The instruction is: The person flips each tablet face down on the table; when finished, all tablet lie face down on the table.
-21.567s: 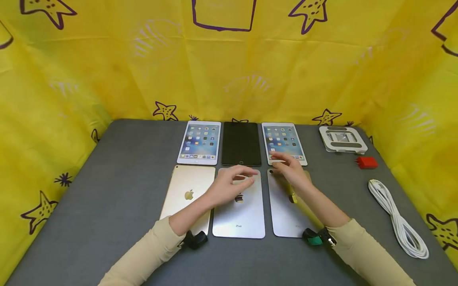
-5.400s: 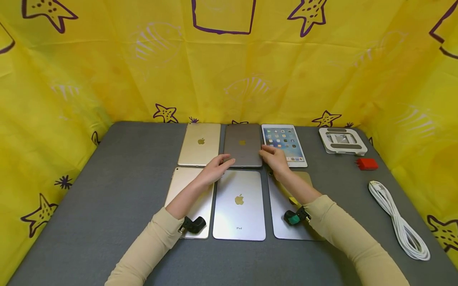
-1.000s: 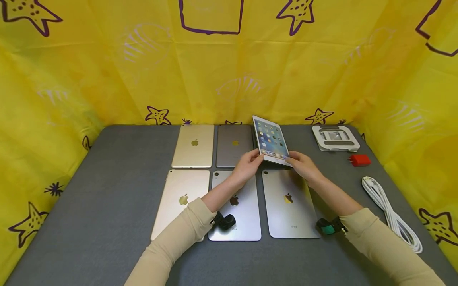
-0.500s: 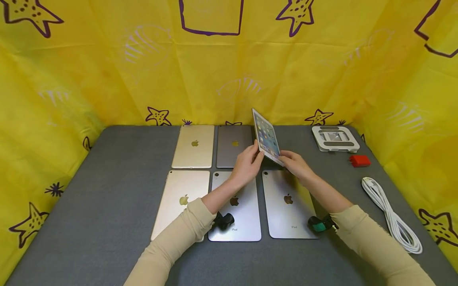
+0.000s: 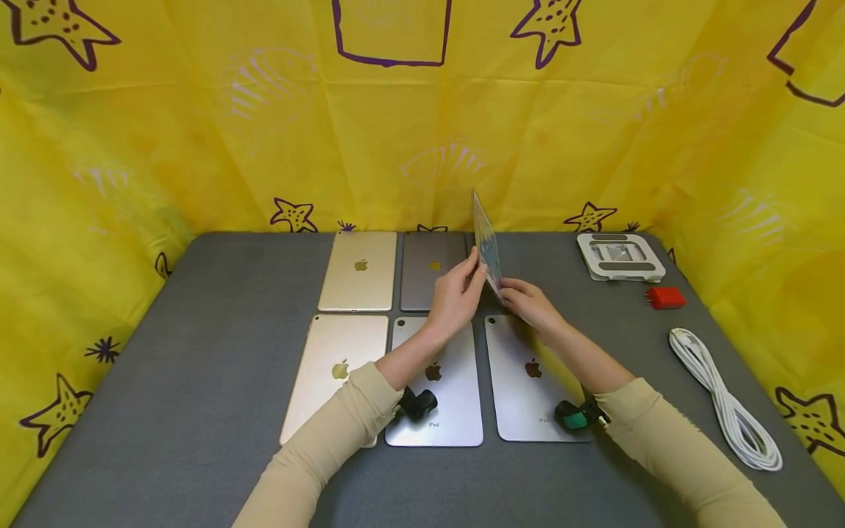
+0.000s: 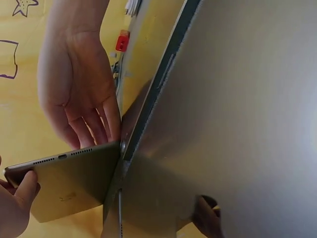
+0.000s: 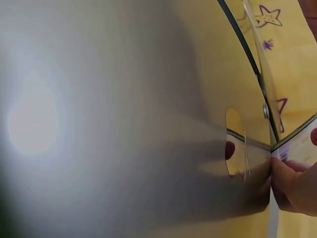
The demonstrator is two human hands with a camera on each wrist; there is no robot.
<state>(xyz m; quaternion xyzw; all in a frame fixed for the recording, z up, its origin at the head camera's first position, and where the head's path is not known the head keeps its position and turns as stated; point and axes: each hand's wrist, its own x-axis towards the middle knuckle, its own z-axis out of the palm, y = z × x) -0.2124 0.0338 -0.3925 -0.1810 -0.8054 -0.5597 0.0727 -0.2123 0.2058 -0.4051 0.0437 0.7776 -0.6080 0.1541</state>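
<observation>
Both hands hold a white-framed tablet (image 5: 487, 238) raised on edge over the back row's right place. It appears almost edge-on in the head view, a sliver of lit screen showing. My left hand (image 5: 455, 297) grips its left edge, thumb at the front. My right hand (image 5: 536, 309) pinches its lower right corner. In the left wrist view the tablet's gold-toned back (image 6: 74, 186) shows, with the left thumb on its edge. Beside it lie a gold tablet (image 5: 343, 282) and a dark grey tablet (image 5: 419, 257), both back up.
In the front row lie a gold tablet (image 5: 323, 359) and two silver tablets (image 5: 455, 418), backs up, partly under the arms. On the right are a folded white-and-grey stand (image 5: 586, 253), a red charger plug (image 5: 667, 298) and a coiled white cable (image 5: 733, 411). A yellow patterned cloth (image 5: 422, 132) surrounds the table.
Over the last second the held tablet has turned from screen-facing to nearly edge-on, the right hand shifting left. Since the oldest frame, the back row's left and middle tablets have gone from screen up to back up.
</observation>
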